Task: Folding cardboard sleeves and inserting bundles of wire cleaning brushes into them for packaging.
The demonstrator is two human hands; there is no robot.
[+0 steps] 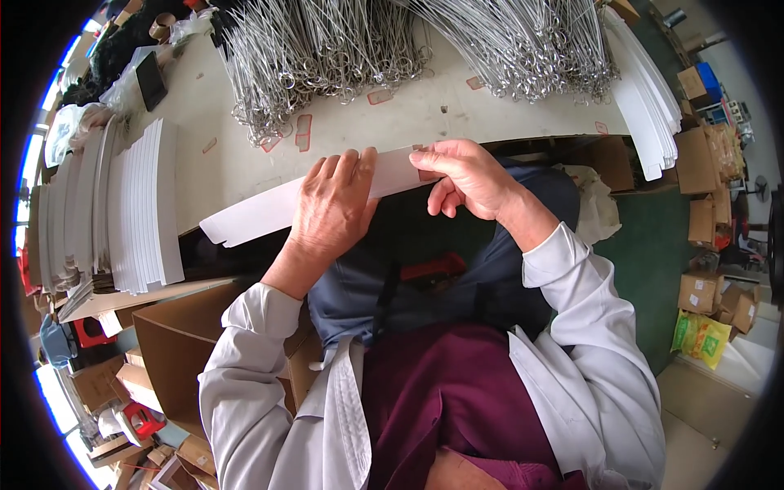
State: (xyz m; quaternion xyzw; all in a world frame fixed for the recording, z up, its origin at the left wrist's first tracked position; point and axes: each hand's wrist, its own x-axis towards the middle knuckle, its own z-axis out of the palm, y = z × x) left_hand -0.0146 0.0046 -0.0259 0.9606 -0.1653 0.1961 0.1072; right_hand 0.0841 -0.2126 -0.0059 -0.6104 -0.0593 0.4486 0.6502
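Note:
A long white strip, like folded card or paper, lies along the table's near edge, its notched left end sticking out toward me. My left hand is closed over its middle, fingers across the top and thumb at the near side. At the strip's right end, my right hand pinches with thumb and forefinger, its other fingers curled below. A small reddish patch shows just under that pinch; what it is I cannot make out.
Bundles of metal wires with looped ends cover the table's far side. White strips are stacked at left and at far right. A dark flat device lies far left. An open cardboard box stands below left.

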